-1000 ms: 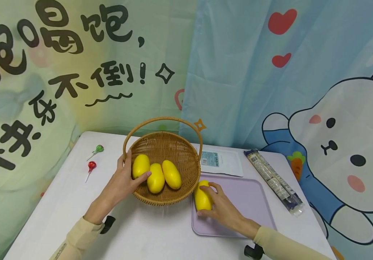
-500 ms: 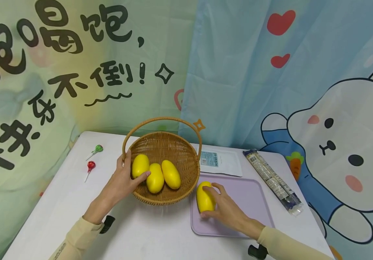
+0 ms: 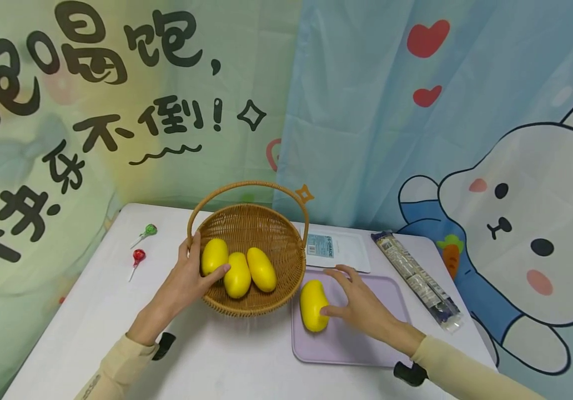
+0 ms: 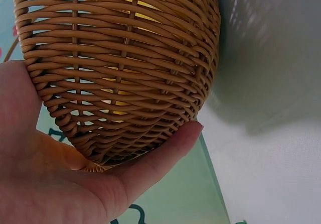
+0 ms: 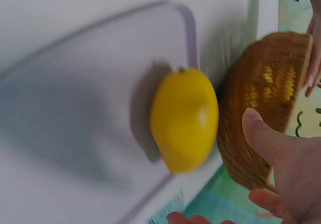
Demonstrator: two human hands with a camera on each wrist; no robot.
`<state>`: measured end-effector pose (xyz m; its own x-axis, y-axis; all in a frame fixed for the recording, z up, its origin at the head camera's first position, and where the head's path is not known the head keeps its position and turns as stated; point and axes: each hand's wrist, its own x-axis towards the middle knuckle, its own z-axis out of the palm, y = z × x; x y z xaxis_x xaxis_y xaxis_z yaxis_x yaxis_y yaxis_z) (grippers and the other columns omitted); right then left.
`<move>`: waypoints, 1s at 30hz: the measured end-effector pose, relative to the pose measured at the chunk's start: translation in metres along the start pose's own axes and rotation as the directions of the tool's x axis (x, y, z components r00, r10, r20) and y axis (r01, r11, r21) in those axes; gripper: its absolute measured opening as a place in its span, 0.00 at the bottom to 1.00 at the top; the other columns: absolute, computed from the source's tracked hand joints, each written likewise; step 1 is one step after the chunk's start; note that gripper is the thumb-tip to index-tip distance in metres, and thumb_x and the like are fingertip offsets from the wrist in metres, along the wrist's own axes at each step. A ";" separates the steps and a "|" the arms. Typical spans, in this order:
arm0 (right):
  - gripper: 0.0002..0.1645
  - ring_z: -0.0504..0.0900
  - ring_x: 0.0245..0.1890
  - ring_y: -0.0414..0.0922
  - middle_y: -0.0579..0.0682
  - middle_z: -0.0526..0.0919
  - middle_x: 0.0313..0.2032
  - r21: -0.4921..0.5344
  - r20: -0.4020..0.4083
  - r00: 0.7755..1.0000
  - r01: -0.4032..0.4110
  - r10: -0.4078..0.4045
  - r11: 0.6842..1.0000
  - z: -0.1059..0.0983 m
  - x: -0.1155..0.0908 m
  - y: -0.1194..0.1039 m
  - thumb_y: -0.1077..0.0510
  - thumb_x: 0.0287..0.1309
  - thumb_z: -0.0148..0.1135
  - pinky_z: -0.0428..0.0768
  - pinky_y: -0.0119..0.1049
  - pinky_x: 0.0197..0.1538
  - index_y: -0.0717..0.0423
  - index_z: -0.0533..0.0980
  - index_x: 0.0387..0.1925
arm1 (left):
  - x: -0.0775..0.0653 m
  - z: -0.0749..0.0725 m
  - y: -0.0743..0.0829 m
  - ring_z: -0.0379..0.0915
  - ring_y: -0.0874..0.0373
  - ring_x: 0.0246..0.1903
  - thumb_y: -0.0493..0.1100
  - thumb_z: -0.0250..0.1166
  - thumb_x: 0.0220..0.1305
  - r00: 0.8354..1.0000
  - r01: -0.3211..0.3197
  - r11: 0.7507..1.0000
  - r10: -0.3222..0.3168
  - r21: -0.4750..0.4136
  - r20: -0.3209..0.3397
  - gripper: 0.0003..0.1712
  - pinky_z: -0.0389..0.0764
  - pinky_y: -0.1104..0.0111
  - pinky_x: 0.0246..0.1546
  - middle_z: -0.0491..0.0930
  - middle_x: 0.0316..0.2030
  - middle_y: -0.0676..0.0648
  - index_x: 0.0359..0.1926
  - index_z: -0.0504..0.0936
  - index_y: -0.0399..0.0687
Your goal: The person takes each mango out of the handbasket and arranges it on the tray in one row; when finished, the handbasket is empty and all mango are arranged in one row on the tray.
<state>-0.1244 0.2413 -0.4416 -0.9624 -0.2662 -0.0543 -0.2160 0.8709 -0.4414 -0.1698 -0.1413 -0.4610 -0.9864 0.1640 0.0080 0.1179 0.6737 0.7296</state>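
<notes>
A brown wicker basket (image 3: 288,239) with an arched handle stands tilted toward me and holds three yellow mangoes (image 3: 238,276). My left hand (image 3: 183,280) grips its left side, fingers and thumb spread around the rim; the left wrist view shows the thumb along the woven wall (image 4: 120,63). Another mango (image 3: 313,305) lies on the left part of a lilac tray (image 3: 361,347). Just right of it is my right hand (image 3: 366,305), fingers spread and holding nothing. In the right wrist view, the same mango (image 5: 184,121) rests alone on the tray, with the thumb apart from it.
Behind the tray lies a white packet (image 3: 338,250) with a blue label. A long clear-wrapped pack (image 3: 416,278) lies to its right. A green lollipop (image 3: 150,229) and a red lollipop (image 3: 139,255) are on the table's left side. Printed curtains hang behind the table.
My right hand has let go of the mango, leaving it on the tray, and has drawn back to the right with its fingers spreading. The left hand and basket stay put.
</notes>
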 end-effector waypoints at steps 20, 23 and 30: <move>0.46 0.76 0.60 0.58 0.61 0.67 0.70 -0.024 -0.113 0.972 0.202 -0.204 0.979 -0.086 0.042 -0.049 0.46 0.55 0.76 0.83 0.52 0.54 0.54 0.68 0.71 | 0.000 0.000 0.001 0.69 0.29 0.63 0.69 0.62 0.66 1.000 -0.004 1.000 0.004 -0.009 0.001 0.65 0.74 0.41 0.61 0.39 0.77 0.27 0.81 0.33 0.38; 0.46 0.75 0.61 0.58 0.59 0.66 0.71 -0.030 -0.091 0.971 0.220 -0.222 0.975 -0.091 0.049 -0.065 0.45 0.56 0.75 0.83 0.52 0.55 0.53 0.67 0.72 | 0.000 0.000 0.001 0.69 0.29 0.63 0.69 0.62 0.66 1.000 -0.003 1.000 0.003 -0.012 -0.002 0.65 0.74 0.41 0.61 0.39 0.77 0.27 0.81 0.33 0.38; 0.46 0.71 0.66 0.57 0.57 0.67 0.70 -0.034 -0.054 0.955 0.291 -0.292 0.956 -0.089 0.065 -0.094 0.43 0.56 0.75 0.78 0.54 0.59 0.52 0.67 0.72 | 0.002 0.000 0.001 0.70 0.30 0.63 0.68 0.62 0.66 1.000 -0.006 1.000 0.006 -0.009 -0.001 0.65 0.74 0.42 0.62 0.39 0.77 0.27 0.81 0.33 0.38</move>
<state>-0.1811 0.1793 -0.3236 -0.8646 -0.4866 0.1254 -0.4921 0.7694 -0.4072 -0.1716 -0.1404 -0.4607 -0.9857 0.1678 0.0132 0.1232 0.6658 0.7359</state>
